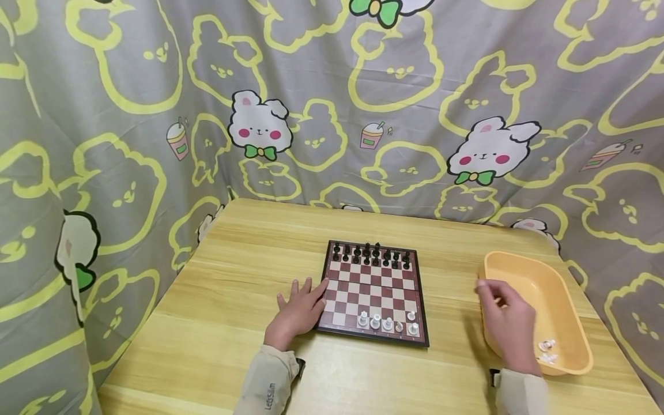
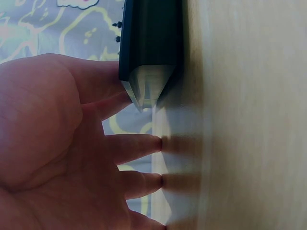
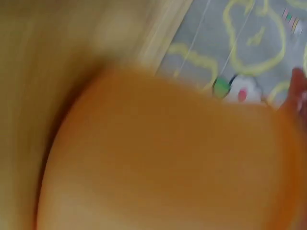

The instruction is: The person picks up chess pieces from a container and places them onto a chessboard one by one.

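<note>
A magnetic-looking chessboard (image 1: 353,291) lies on the table with black chess pieces (image 1: 366,253) in two full-looking rows along its far side. Several white chess pieces (image 1: 376,321) stand on its near right part. My left hand (image 1: 297,313) is spread at the board's left edge; in the left wrist view thumb and fingers reach around its corner, some fingertips on the table. Over the left rim of an orange plastic basin (image 1: 562,311), my right hand (image 1: 508,323) has its fingers bent and pinched together. A small whitish bit, seemingly a white chess piece (image 3: 302,99), shows at its fingertips, mostly hidden.
A few white chess pieces (image 1: 547,351) lie inside the basin at its near end. The wooden table (image 1: 249,248) reaches back to a grey curtain (image 1: 321,75) with yellow cartoon outlines, which hangs behind and on both sides.
</note>
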`<act>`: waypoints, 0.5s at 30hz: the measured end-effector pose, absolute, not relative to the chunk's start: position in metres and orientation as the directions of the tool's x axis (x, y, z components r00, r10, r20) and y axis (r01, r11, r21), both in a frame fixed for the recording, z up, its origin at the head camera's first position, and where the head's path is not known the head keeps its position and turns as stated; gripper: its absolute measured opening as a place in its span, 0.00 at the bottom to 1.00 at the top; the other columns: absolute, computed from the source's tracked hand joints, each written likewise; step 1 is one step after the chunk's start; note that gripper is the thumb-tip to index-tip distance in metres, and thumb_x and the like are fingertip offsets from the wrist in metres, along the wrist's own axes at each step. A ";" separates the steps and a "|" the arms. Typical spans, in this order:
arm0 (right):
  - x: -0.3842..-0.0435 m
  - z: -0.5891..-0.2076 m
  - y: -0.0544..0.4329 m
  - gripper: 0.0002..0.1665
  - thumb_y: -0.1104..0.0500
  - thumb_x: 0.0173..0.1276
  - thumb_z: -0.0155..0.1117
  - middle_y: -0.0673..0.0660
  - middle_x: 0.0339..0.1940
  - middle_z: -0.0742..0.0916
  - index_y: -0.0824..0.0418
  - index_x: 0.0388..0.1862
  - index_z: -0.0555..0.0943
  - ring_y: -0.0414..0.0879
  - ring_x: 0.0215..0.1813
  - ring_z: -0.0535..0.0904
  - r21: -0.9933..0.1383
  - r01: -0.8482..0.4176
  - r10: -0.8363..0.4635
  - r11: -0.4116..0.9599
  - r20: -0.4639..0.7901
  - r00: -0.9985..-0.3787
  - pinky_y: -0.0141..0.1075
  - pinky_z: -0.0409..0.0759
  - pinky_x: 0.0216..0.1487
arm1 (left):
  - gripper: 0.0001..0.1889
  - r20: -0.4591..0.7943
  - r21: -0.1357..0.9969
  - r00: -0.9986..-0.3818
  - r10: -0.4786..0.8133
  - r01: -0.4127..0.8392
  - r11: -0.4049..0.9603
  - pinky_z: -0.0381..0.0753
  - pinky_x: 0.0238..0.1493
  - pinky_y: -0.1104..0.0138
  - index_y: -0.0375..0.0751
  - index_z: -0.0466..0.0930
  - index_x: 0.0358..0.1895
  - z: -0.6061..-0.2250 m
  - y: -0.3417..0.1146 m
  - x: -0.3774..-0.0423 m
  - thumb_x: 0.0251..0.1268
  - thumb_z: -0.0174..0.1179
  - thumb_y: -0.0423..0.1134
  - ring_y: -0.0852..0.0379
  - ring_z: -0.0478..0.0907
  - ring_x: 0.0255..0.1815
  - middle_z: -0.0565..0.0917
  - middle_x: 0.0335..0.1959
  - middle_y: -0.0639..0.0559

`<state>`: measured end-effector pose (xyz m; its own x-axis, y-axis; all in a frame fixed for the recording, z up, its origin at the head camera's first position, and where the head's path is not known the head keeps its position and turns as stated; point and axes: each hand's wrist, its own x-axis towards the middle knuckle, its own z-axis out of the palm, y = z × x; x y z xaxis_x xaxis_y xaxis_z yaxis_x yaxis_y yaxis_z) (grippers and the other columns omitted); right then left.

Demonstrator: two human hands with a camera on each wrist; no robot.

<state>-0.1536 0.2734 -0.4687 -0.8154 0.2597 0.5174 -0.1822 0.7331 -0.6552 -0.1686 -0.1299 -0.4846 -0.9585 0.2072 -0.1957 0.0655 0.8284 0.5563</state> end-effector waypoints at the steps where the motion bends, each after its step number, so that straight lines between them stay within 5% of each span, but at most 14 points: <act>1: -0.153 -0.468 0.281 0.11 0.55 0.74 0.68 0.44 0.29 0.86 0.62 0.42 0.89 0.24 0.31 0.72 -0.676 -0.120 0.320 0.727 0.489 -0.811 0.20 0.68 0.34 | 0.27 -0.197 0.556 -0.958 0.207 0.065 0.829 0.34 0.70 0.23 0.52 0.61 0.82 -0.485 -0.130 -0.169 0.85 0.44 0.45 0.25 0.41 0.82 0.56 0.82 0.32; 4: -0.150 -0.467 0.302 0.23 0.44 0.76 0.63 0.51 0.41 0.89 0.62 0.54 0.86 0.31 0.40 0.77 -0.707 0.077 0.420 0.703 0.325 -0.848 0.27 0.69 0.41 | 0.27 -0.199 0.554 -0.958 0.204 0.061 0.830 0.34 0.70 0.23 0.52 0.61 0.82 -0.485 -0.130 -0.169 0.85 0.44 0.45 0.25 0.41 0.82 0.56 0.82 0.32; 6: -0.149 -0.466 0.314 0.33 0.39 0.77 0.59 0.62 0.54 0.87 0.64 0.62 0.81 0.46 0.53 0.80 -0.696 0.160 0.413 0.700 0.212 -0.886 0.38 0.72 0.51 | 0.27 -0.200 0.551 -0.959 0.201 0.060 0.832 0.35 0.70 0.23 0.52 0.61 0.82 -0.485 -0.130 -0.169 0.85 0.44 0.45 0.25 0.41 0.82 0.56 0.82 0.33; 10: -0.151 -0.469 0.328 0.46 0.33 0.79 0.50 0.80 0.68 0.75 0.72 0.73 0.69 0.76 0.66 0.69 -0.589 0.193 0.295 0.785 0.080 -0.952 0.65 0.63 0.60 | 0.27 -0.198 0.552 -0.959 0.202 0.062 0.831 0.35 0.70 0.23 0.52 0.61 0.82 -0.485 -0.130 -0.169 0.85 0.44 0.45 0.25 0.41 0.82 0.56 0.82 0.32; 15: -0.153 -0.473 0.332 0.50 0.31 0.81 0.39 0.86 0.69 0.65 0.76 0.76 0.61 0.82 0.72 0.53 -0.505 0.190 0.215 0.842 -0.008 -0.976 0.75 0.44 0.65 | 0.27 -0.195 0.557 -0.959 0.206 0.065 0.828 0.35 0.70 0.23 0.51 0.61 0.82 -0.484 -0.129 -0.168 0.85 0.44 0.45 0.25 0.41 0.82 0.56 0.81 0.32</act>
